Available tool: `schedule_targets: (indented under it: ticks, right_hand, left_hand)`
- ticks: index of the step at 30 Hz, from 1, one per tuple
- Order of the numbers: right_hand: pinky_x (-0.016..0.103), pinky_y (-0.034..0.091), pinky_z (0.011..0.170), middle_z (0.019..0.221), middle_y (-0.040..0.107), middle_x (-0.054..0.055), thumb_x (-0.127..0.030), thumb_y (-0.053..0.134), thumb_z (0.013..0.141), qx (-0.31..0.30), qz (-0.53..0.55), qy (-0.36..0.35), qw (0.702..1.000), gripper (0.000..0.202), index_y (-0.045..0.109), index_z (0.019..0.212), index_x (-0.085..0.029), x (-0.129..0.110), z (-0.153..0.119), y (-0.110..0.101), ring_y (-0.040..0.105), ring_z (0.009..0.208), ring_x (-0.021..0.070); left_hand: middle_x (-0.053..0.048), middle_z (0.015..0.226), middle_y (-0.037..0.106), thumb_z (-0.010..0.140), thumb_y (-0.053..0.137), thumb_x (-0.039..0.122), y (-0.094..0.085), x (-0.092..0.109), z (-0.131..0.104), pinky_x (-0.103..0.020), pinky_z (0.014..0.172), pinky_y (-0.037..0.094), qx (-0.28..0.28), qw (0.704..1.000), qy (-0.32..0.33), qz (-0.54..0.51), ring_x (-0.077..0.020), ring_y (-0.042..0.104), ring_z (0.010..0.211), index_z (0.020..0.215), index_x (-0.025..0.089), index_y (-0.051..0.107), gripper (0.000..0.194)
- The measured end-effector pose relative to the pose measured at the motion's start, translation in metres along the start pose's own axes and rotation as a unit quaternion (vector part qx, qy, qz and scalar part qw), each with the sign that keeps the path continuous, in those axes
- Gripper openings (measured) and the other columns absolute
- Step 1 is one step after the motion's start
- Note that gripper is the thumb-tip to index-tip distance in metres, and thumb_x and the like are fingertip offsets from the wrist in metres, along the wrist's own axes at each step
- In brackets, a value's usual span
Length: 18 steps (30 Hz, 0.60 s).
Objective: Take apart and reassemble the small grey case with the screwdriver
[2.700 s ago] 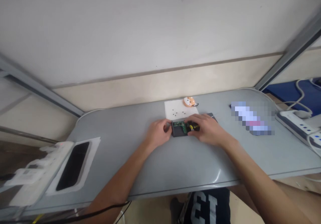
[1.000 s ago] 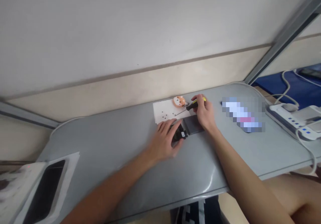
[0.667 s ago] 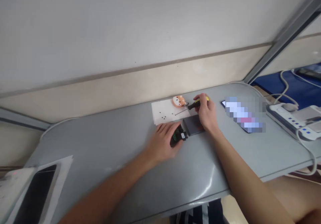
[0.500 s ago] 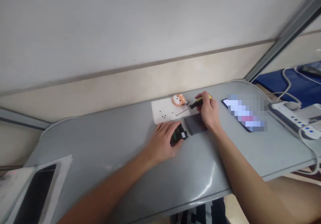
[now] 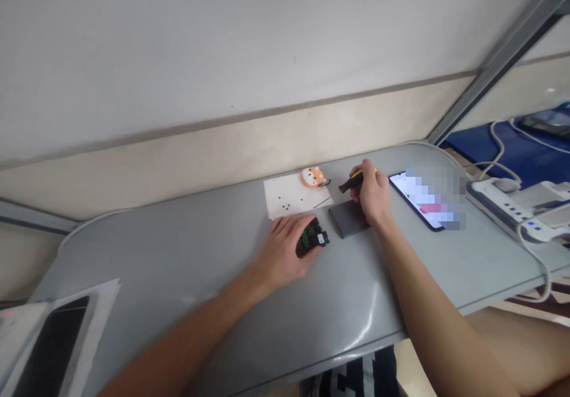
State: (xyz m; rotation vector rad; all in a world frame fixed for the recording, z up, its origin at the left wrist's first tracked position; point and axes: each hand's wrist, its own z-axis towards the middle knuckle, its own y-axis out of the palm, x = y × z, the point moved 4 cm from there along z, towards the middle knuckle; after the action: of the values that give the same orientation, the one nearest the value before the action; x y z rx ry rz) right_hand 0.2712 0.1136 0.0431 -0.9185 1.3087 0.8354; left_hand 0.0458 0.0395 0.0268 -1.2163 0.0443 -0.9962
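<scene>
My left hand (image 5: 287,245) is closed around a small black electronic module (image 5: 313,238) with a green circuit board, low over the grey table. In my right hand (image 5: 373,194) is a screwdriver (image 5: 354,180) with a black and yellow handle. Its thin shaft points down and left, its tip over the right part of a white paper (image 5: 278,189). Several tiny dark screws (image 5: 286,206) lie on that paper. Below the right hand rests a flat dark grey rectangular piece (image 5: 348,219), partly covered by the hand.
An orange and white animal-faced case (image 5: 313,177) sits at the paper's back edge. To the right lie a lit phone (image 5: 423,201) and a white power strip (image 5: 507,210) with cables. A dark phone-like slab (image 5: 56,349) rests on papers at the near left. The wall (image 5: 240,136) borders the table's back.
The whole view has shifted slightly, so things appear a little further left. The screwdriver's handle stays in my right hand, and the module stays in my left.
</scene>
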Motion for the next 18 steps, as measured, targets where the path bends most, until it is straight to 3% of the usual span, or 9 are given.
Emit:
schedule_targets:
  ticks: [7, 12, 18]
  right_hand:
    - [0.025, 0.033, 0.042, 0.047, 0.047, -0.003, -0.063, 0.049, 0.098, -0.040, 0.042, 0.001, 0.998, 0.050, 0.061, 0.073, -0.021, -0.006, -0.009, 0.011, 0.044, 0.040, 0.0118]
    - [0.026, 0.034, 0.042, 0.047, 0.046, -0.003, -0.066, 0.047, 0.097, -0.079, 0.057, -0.012, 0.995, 0.051, 0.059, 0.073, -0.022, -0.004, -0.013, 0.020, 0.042, 0.040, 0.0129]
    - [0.025, 0.034, 0.042, 0.049, 0.047, -0.004, -0.064, 0.051, 0.096, -0.079, 0.060, -0.006, 0.995, 0.050, 0.061, 0.072, -0.021, -0.004, -0.013, 0.021, 0.044, 0.040, 0.0114]
  left_hand:
    - [-0.008, 0.120, 0.070, 0.099, 0.064, 0.030, -0.014, -0.009, 0.002, -0.046, 0.105, 0.052, 0.122, 0.987, -0.088, -0.061, -0.0246, 0.065, 0.118, 0.118, 0.023, 0.069, 0.021]
    - [-0.006, 0.110, 0.070, 0.096, 0.069, 0.028, -0.012, -0.013, 0.003, -0.044, 0.100, 0.054, 0.136, 0.984, -0.095, -0.070, -0.0226, 0.067, 0.109, 0.106, 0.024, 0.075, 0.013]
    - [-0.004, 0.102, 0.070, 0.096, 0.070, 0.025, -0.013, -0.014, 0.003, -0.041, 0.096, 0.054, 0.156, 0.982, -0.070, -0.077, -0.0202, 0.066, 0.102, 0.097, 0.024, 0.076, 0.006]
